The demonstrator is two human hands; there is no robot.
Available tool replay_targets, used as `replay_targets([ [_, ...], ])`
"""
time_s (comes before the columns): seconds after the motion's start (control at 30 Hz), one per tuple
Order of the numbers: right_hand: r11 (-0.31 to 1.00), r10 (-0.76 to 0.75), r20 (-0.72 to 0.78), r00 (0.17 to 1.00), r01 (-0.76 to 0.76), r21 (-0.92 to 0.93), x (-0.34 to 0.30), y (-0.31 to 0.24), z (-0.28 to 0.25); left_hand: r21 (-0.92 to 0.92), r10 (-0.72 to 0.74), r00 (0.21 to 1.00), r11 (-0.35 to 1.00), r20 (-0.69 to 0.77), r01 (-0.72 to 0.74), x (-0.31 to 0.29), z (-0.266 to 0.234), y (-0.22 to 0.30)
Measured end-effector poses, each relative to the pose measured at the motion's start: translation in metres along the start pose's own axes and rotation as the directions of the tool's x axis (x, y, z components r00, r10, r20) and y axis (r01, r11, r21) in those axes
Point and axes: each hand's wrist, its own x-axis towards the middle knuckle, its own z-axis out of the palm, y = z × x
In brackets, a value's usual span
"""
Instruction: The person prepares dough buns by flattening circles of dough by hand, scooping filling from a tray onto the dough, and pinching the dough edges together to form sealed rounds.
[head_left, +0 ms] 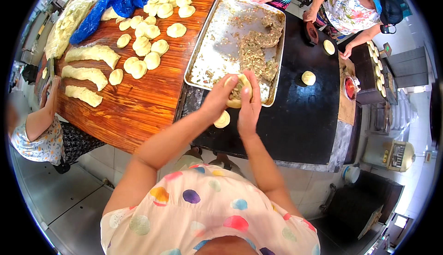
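Note:
Both my hands cup a round of dough (234, 102) with chopped filling showing in its open middle, just over the near edge of the metal tray. My left hand (217, 100) wraps its left side, thumb at the rim. Along the right side runs my right hand (249, 109), fingers pointing away from me. A flattened dough disc (222, 119) lies on the black surface just below, between my wrists. In the tray (196, 70), a mound of chopped filling (253, 54) sits at the right, with scattered bits and smears elsewhere.
Dough pieces (152, 61) and long dough strips (85, 77) lie on the wooden table (134, 112), near a blue plastic bag (104, 10). Dough rounds (308, 78) rest on the black griddle-like surface (295, 126). Co-workers stand left, across and far right, one gripping a dark reddish block (312, 33).

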Motion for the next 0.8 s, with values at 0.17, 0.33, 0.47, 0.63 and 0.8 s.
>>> replay_targets([
  [0.17,0.957,0.077,0.208,0.975,-0.015,-0.288,0.002,-0.019,-0.028,0.115,-0.324,0.945,0.941,0.042,0.317,-0.001,0.016,0.042],
  [0.33,0.879,-0.134,0.122,0.983,0.175,-0.444,-0.007,-0.01,-0.022,-0.161,-0.077,0.973,0.98,0.217,0.113,-0.021,0.016,0.009],
  [0.47,0.906,0.061,0.375,0.925,0.106,-0.409,-0.002,-0.05,-0.045,0.342,-0.289,0.895,0.925,0.34,0.169,-0.023,0.015,0.036],
  [0.63,0.728,-0.371,0.279,0.886,0.464,-0.505,-0.004,-0.025,-0.035,-0.109,-0.062,0.968,0.99,0.242,0.09,-0.026,0.025,0.022],
  [0.8,0.855,-0.169,0.388,0.906,0.331,-0.4,-0.005,-0.045,-0.042,0.085,-0.262,0.924,0.965,0.278,0.248,-0.031,0.013,0.024],
])
